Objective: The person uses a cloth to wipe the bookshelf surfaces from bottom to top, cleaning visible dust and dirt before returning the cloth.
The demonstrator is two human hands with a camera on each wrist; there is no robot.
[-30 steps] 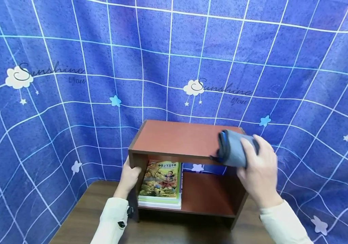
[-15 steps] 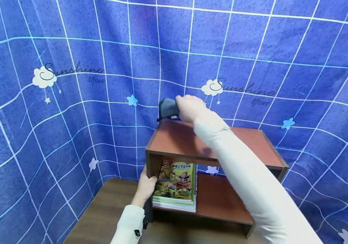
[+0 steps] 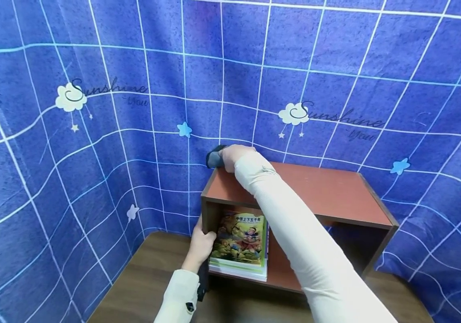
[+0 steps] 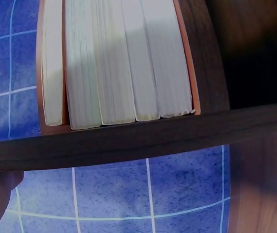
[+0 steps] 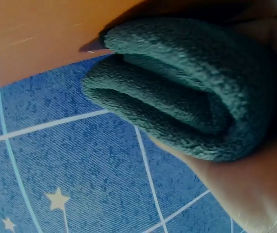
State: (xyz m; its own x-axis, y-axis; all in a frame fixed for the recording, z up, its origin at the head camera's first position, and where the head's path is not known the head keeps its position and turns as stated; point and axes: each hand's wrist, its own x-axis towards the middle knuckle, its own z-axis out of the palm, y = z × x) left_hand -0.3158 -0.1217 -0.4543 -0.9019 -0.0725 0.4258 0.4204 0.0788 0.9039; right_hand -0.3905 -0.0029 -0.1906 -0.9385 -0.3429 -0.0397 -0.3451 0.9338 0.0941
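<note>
My right hand holds a folded, plush grey-blue cloth with dark edging at the far left corner of the small shelf's reddish-brown top. Seen close in the right wrist view, the cloth lies in rolled layers against the top surface, with the hand around it. My left hand grips the shelf's left side panel, its thumb over the front edge; the fingers behind are hidden. Books fill the left part of the compartment, an illustrated cover facing forward. Their page edges show in the left wrist view.
The shelf stands on a dark wooden table. A blue patterned curtain hangs close behind and on both sides. The right sleeve crosses in front of the shelf and hides part of its compartment.
My right hand has carried the cloth from the shelf top's right end across to its far left corner, and lowered it there. The left hand keeps its grip; the view has turned right.
</note>
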